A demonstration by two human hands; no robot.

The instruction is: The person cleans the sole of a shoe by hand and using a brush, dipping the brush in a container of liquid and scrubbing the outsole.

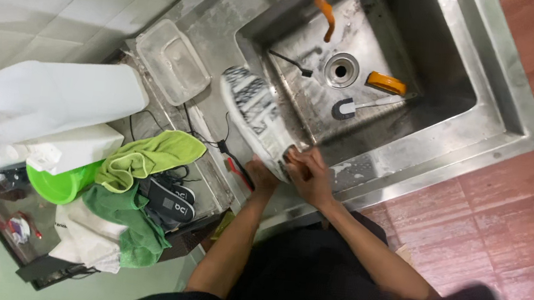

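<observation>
Your 2 hands meet on the heel end of a white shoe (254, 112) with a black pattern, held over the near-left corner of the steel sink (484, 93). Your left hand (262, 176) cups the heel from beneath, fingers curled around it, likely so the shoe stays steady with its sole turned up. Your right hand (307, 174) presses down on the same end, fingers closed against it; whether a cloth or brush sits inside that grip can't be told. The toe points toward 11 o'clock, reaching past the sink edge onto the counter.

In the basin, toward 1 o'clock from the shoe, lie a white-handled brush (354, 106), an orange object (386, 83) and a small dark brush (289, 62) near the drain (341, 70). A clear plastic box (172, 60) sits at 10 o'clock, and green towels (144, 157) are heaped at 8 o'clock.
</observation>
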